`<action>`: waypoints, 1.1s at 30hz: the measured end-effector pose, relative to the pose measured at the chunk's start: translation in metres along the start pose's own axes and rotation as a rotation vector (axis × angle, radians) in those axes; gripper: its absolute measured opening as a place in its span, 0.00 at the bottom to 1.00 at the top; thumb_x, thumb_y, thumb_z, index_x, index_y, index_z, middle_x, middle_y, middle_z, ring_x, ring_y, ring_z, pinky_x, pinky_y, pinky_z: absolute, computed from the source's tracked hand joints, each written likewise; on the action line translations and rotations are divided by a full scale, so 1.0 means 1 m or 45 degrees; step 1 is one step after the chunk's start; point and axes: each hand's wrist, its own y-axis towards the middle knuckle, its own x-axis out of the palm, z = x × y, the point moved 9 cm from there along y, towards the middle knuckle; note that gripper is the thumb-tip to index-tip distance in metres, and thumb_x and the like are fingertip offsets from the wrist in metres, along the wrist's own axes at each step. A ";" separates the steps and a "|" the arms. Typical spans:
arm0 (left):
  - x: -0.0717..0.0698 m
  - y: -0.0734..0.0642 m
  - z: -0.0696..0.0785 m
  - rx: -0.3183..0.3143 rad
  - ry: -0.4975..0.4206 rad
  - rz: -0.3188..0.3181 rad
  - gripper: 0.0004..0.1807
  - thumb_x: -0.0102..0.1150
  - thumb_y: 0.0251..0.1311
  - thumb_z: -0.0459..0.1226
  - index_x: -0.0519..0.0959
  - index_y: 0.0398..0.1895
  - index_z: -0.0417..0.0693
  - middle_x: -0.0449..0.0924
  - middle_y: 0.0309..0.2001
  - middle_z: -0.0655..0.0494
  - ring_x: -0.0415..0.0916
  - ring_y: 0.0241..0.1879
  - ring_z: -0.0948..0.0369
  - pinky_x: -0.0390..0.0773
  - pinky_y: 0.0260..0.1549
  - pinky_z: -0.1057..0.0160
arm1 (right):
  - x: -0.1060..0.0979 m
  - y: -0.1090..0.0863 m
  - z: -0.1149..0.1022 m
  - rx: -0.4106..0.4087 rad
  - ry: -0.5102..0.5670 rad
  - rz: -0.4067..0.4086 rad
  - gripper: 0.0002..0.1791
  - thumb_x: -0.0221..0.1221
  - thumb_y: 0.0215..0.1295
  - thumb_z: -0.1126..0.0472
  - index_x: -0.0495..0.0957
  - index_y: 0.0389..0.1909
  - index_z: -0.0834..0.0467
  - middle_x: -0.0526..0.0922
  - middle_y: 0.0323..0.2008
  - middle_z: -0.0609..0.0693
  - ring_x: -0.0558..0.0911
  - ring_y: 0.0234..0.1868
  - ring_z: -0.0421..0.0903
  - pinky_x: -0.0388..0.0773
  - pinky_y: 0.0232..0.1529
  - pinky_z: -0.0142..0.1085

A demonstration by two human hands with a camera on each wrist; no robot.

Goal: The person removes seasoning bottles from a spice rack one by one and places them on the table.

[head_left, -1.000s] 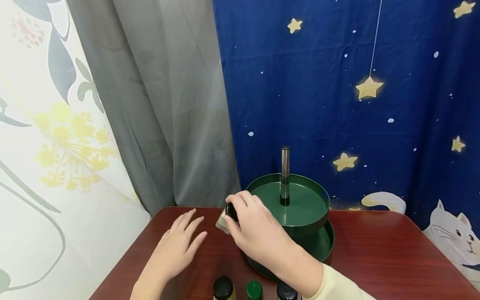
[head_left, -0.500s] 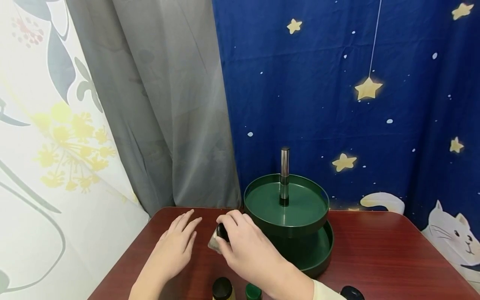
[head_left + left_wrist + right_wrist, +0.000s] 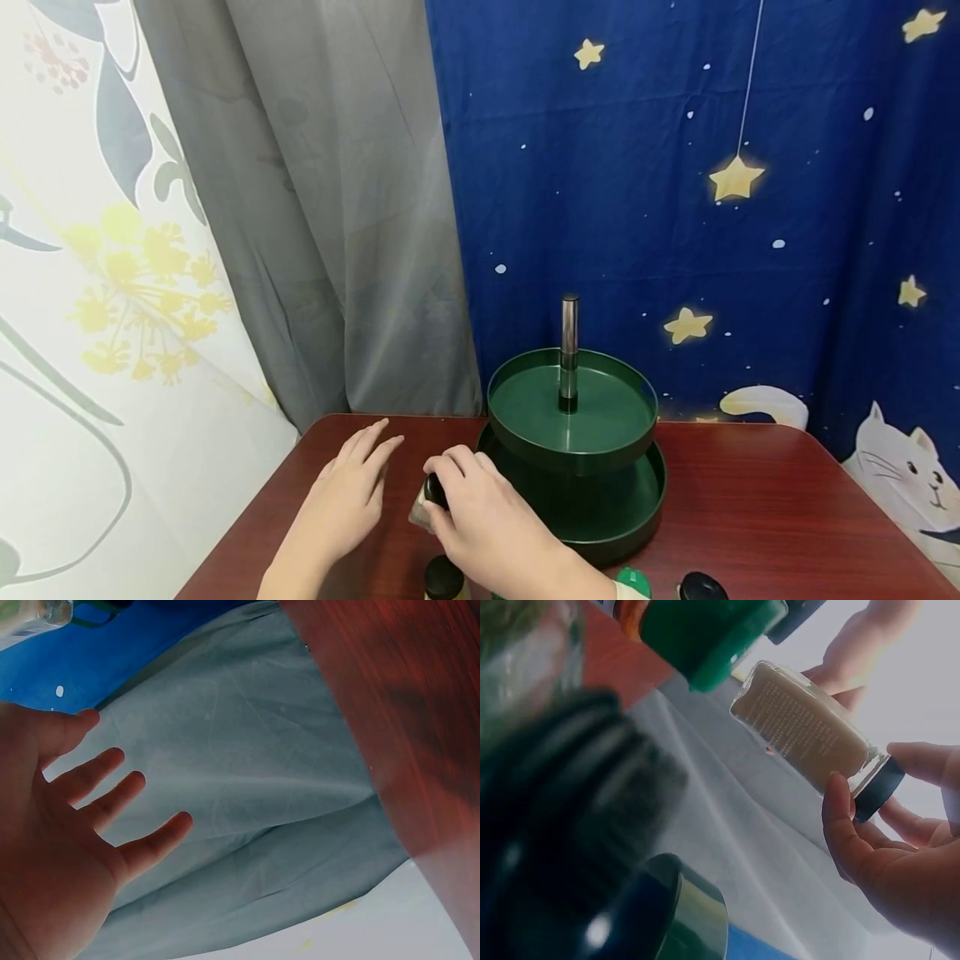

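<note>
My right hand point(image 3: 487, 517) pinches a small glass spice jar point(image 3: 810, 724) by its black cap point(image 3: 879, 787). Brown-beige powder fills the jar, and fine pale print covers its side. In the head view the jar hangs tilted over the table, its base toward my left hand point(image 3: 339, 496). That left hand is held palm inward with its fingers spread and nothing in them, a short way left of the jar. Right behind the right hand stands a dark green two-tier round tray point(image 3: 607, 408) with a silver post point(image 3: 570, 342).
Along the near edge stand more jars: one with a black cap point(image 3: 444, 575), one with a green cap point(image 3: 633, 579) and another black-capped one point(image 3: 702, 586). A grey curtain point(image 3: 390, 250) and a blue starry curtain point(image 3: 600, 208) hang behind the reddish-brown table point(image 3: 750, 500).
My right hand has brought the jar down and to the left, closer to me. Caps formerly behind the right forearm now show. The left hand has barely moved.
</note>
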 end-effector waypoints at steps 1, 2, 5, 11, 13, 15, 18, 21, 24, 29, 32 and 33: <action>0.000 0.000 0.000 -0.001 -0.001 -0.003 0.24 0.56 0.73 0.31 0.79 0.70 0.53 0.72 0.77 0.49 0.71 0.75 0.45 0.81 0.59 0.34 | 0.001 0.000 -0.001 -0.003 0.004 -0.006 0.14 0.64 0.76 0.58 0.80 0.59 0.55 0.81 0.52 0.45 0.77 0.46 0.38 0.83 0.50 0.28; 0.001 -0.001 0.000 -0.003 -0.003 -0.008 0.25 0.56 0.72 0.30 0.79 0.70 0.53 0.72 0.77 0.49 0.71 0.75 0.45 0.81 0.59 0.34 | 0.003 0.000 -0.001 -0.007 0.006 -0.012 0.14 0.64 0.76 0.58 0.80 0.59 0.55 0.81 0.52 0.45 0.77 0.46 0.38 0.83 0.51 0.28; 0.002 -0.001 -0.001 -0.008 -0.008 -0.016 0.27 0.56 0.69 0.28 0.79 0.70 0.53 0.71 0.77 0.49 0.71 0.75 0.44 0.81 0.59 0.34 | 0.008 -0.001 -0.004 -0.017 0.017 -0.037 0.14 0.64 0.76 0.58 0.80 0.58 0.55 0.81 0.51 0.45 0.77 0.47 0.37 0.83 0.51 0.28; 0.001 -0.001 -0.001 -0.008 -0.009 0.000 0.24 0.57 0.72 0.31 0.79 0.70 0.53 0.72 0.77 0.48 0.71 0.75 0.45 0.81 0.58 0.33 | 0.019 -0.001 -0.006 -0.034 0.005 -0.095 0.15 0.66 0.75 0.58 0.80 0.58 0.55 0.81 0.52 0.45 0.78 0.47 0.37 0.83 0.53 0.30; 0.001 -0.001 -0.001 -0.013 -0.018 0.003 0.21 0.58 0.76 0.36 0.80 0.70 0.53 0.72 0.77 0.48 0.71 0.75 0.45 0.81 0.58 0.33 | 0.023 -0.002 -0.007 -0.040 -0.006 -0.110 0.15 0.66 0.75 0.57 0.80 0.57 0.54 0.81 0.53 0.45 0.78 0.47 0.37 0.83 0.54 0.30; 0.002 -0.001 -0.001 -0.019 -0.030 0.006 0.21 0.59 0.77 0.41 0.80 0.70 0.53 0.72 0.77 0.48 0.71 0.75 0.44 0.80 0.59 0.32 | 0.028 -0.002 -0.007 -0.043 -0.009 -0.129 0.14 0.66 0.75 0.56 0.80 0.57 0.54 0.82 0.53 0.45 0.78 0.47 0.37 0.83 0.54 0.30; 0.002 -0.002 -0.001 -0.029 -0.044 0.008 0.21 0.59 0.78 0.44 0.80 0.70 0.53 0.72 0.77 0.48 0.71 0.75 0.44 0.79 0.60 0.32 | 0.036 -0.002 -0.007 -0.042 -0.008 -0.173 0.15 0.66 0.75 0.55 0.81 0.57 0.53 0.82 0.53 0.45 0.77 0.46 0.36 0.82 0.52 0.29; 0.002 -0.002 -0.001 -0.031 -0.047 0.010 0.21 0.59 0.78 0.45 0.80 0.70 0.53 0.72 0.77 0.48 0.70 0.75 0.44 0.79 0.60 0.31 | 0.045 -0.003 -0.005 -0.020 0.015 -0.244 0.15 0.66 0.75 0.53 0.81 0.57 0.52 0.82 0.53 0.44 0.75 0.44 0.35 0.81 0.49 0.28; 0.003 -0.002 -0.002 -0.032 -0.044 0.008 0.22 0.59 0.78 0.46 0.80 0.70 0.53 0.71 0.77 0.48 0.70 0.76 0.44 0.79 0.60 0.31 | 0.055 -0.003 -0.004 0.000 0.041 -0.312 0.15 0.66 0.76 0.51 0.81 0.57 0.51 0.81 0.53 0.43 0.74 0.43 0.34 0.80 0.48 0.27; 0.003 -0.002 -0.003 -0.040 -0.049 -0.006 0.22 0.59 0.78 0.47 0.79 0.70 0.53 0.71 0.78 0.49 0.69 0.76 0.45 0.78 0.61 0.31 | 0.064 -0.003 -0.009 -0.044 0.004 -0.315 0.15 0.66 0.75 0.50 0.82 0.56 0.51 0.81 0.51 0.42 0.76 0.43 0.34 0.80 0.46 0.26; 0.004 -0.003 -0.003 -0.048 -0.054 -0.017 0.23 0.58 0.78 0.48 0.79 0.71 0.54 0.70 0.78 0.49 0.69 0.77 0.45 0.78 0.61 0.31 | 0.070 -0.003 -0.012 -0.069 -0.040 -0.320 0.16 0.67 0.74 0.49 0.82 0.56 0.51 0.82 0.50 0.41 0.77 0.43 0.34 0.80 0.46 0.25; 0.004 -0.003 -0.003 -0.049 -0.056 -0.020 0.23 0.58 0.78 0.48 0.79 0.71 0.54 0.70 0.78 0.49 0.68 0.77 0.45 0.78 0.62 0.31 | 0.072 -0.003 -0.013 -0.074 -0.052 -0.329 0.16 0.67 0.74 0.48 0.83 0.56 0.51 0.82 0.50 0.41 0.77 0.43 0.34 0.80 0.46 0.25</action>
